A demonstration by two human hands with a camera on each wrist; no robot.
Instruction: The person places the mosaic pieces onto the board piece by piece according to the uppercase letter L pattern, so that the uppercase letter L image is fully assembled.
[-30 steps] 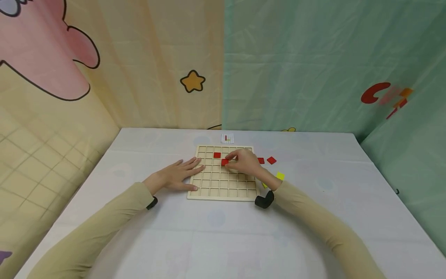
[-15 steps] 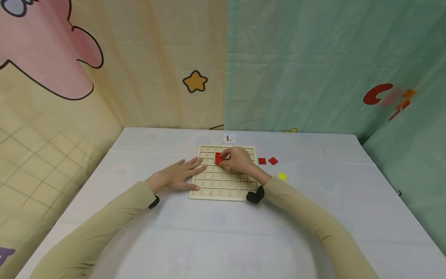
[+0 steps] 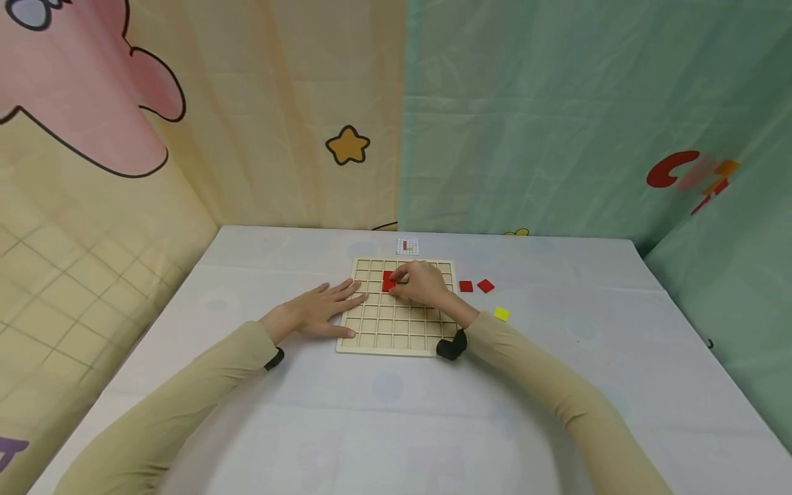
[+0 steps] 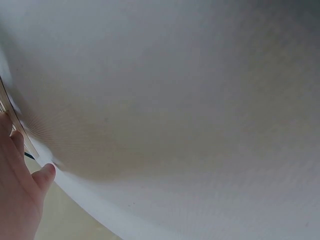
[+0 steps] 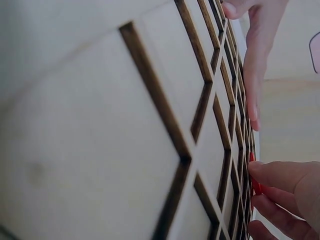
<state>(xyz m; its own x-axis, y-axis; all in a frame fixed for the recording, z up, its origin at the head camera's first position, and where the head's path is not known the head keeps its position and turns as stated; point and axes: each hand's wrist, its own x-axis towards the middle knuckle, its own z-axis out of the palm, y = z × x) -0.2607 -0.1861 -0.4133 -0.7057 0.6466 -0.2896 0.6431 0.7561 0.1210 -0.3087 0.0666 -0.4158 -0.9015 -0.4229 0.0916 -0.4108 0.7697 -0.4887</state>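
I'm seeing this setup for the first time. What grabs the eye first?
The wooden grid board in the middle of the white table stands out, with the right hand pressing a red tile into its far rows. The left hand rests flat on the board's left edge. Two more red tiles and a yellow tile lie right of the board.

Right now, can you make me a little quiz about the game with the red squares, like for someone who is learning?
1. True or false: the left hand lies flat on the edge of the wooden grid board.
2. Which hand touches the red tile on the board? A) left B) right C) both
3. Fill in: beside the two loose red tiles on the white table lies one ______ tile.

Key: 1 true. 2 B, the right hand. 3 yellow, the yellow tile.
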